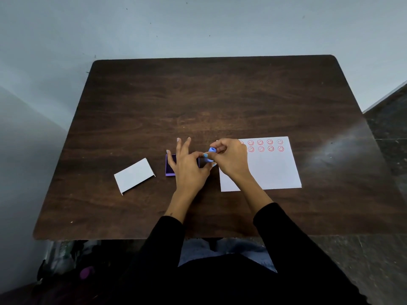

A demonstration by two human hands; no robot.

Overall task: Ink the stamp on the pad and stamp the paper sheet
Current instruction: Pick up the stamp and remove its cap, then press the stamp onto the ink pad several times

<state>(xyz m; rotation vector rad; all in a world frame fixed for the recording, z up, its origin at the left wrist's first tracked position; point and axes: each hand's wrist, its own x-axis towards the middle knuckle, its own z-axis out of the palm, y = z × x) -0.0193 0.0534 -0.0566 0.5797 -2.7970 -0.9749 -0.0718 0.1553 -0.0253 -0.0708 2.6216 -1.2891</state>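
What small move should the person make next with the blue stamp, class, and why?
Probably lower the blue stamp onto the purple ink pad. The right hand holds the stamp tilted beside the pad, the left hand rests over the pad touching the stamp, and the paper sheet has two rows of red smiley prints with bare space below.

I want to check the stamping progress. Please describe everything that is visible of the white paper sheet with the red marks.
The paper sheet is white, rectangular and lies flat on the dark wooden table, on the person's right side. Near its far edge are two rows of round red smiley prints; nine show fully and one more shows partly behind the right hand. That hand and its forearm cover the sheet's left part, so more prints may be hidden. The rest of the sheet is blank. Whether the hand touches the sheet cannot be told.
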